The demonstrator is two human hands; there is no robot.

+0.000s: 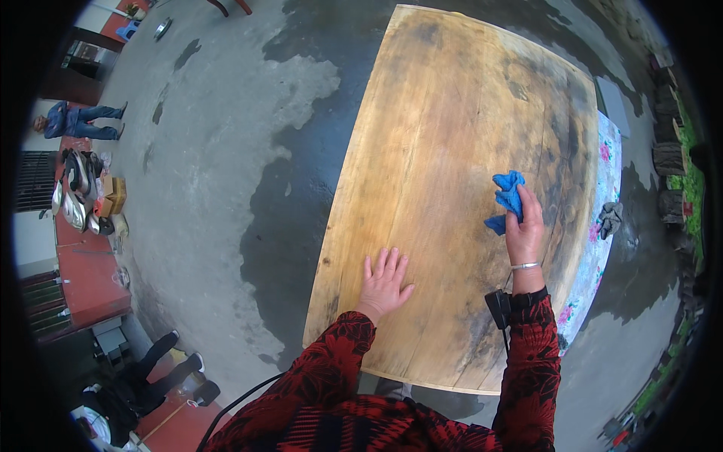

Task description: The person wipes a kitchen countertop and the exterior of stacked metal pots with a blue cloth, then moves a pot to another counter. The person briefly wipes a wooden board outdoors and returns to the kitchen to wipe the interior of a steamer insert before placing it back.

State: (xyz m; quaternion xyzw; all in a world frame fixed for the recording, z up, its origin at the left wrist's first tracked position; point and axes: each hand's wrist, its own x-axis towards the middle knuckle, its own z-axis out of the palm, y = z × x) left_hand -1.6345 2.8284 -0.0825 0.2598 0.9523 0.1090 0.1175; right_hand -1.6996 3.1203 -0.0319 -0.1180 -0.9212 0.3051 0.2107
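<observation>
A large wooden tabletop (429, 169) with dark stains, heaviest along its right side, spreads out before me. My left hand (387, 282) rests flat on its lower left part, fingers apart and holding nothing. In my right hand (525, 226) is a crumpled blue cloth (508, 195), pinched between thumb and fingers over the stained right part of the wood. Part of that cloth hangs down toward the left. A black device (497, 309) with a cable is by my right sleeve.
Along the tabletop's right edge runs a lower surface with a floral cover (607, 169), bearing a grey rag (610, 220). Wet patches (282, 226) mark the concrete floor. One person (85, 120) stands at the far left, another (135, 390) at the lower left. Potted plants (669, 158) line the right.
</observation>
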